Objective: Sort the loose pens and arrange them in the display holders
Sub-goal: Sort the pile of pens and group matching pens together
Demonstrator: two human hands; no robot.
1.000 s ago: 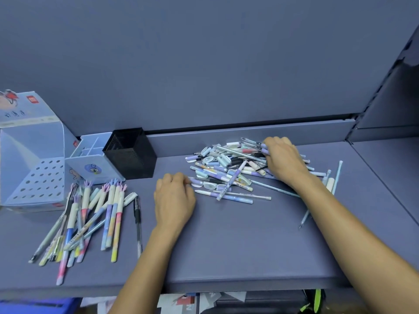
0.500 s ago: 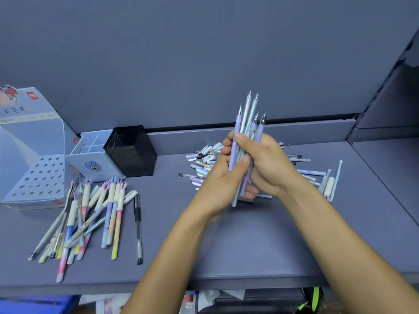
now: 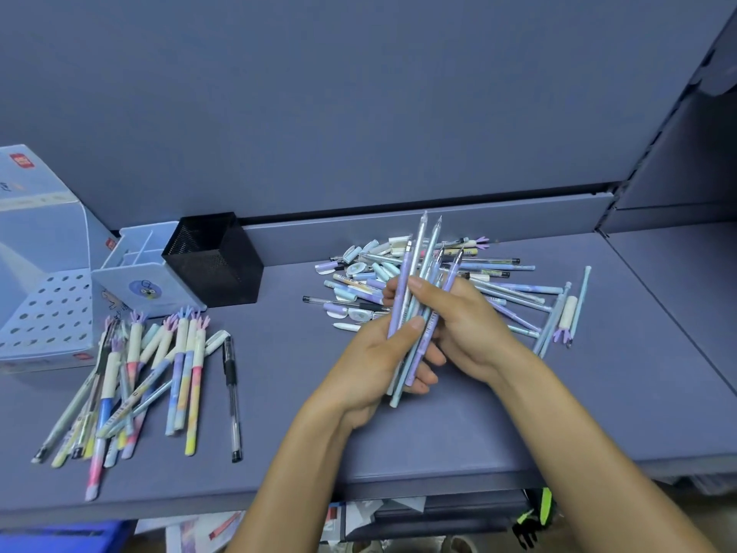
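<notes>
A bundle of several uncapped lilac and pale blue pens [image 3: 423, 273] stands tips up above the shelf, held between both hands. My left hand [image 3: 371, 361] grips its lower part, thumb across the front. My right hand [image 3: 462, 325] wraps the bundle from the right. Behind them lies a messy pile of loose pens and caps [image 3: 490, 281]. A sorted group of capped pastel pens [image 3: 131, 377] lies at the left. A pale blue divided holder [image 3: 135, 281] and a black mesh holder [image 3: 215, 261] stand at the back left.
A pale blue perforated display box [image 3: 44, 297] stands at the far left. A lone black gel pen [image 3: 231, 397] lies beside the sorted group. The grey shelf [image 3: 458, 429] has a front edge near me and a back wall behind; clutter shows below.
A second ago both hands lay flat on the shelf and pile. They then gathered a bundle of pens and lifted it upright; since half a second ago it has lowered slightly.
</notes>
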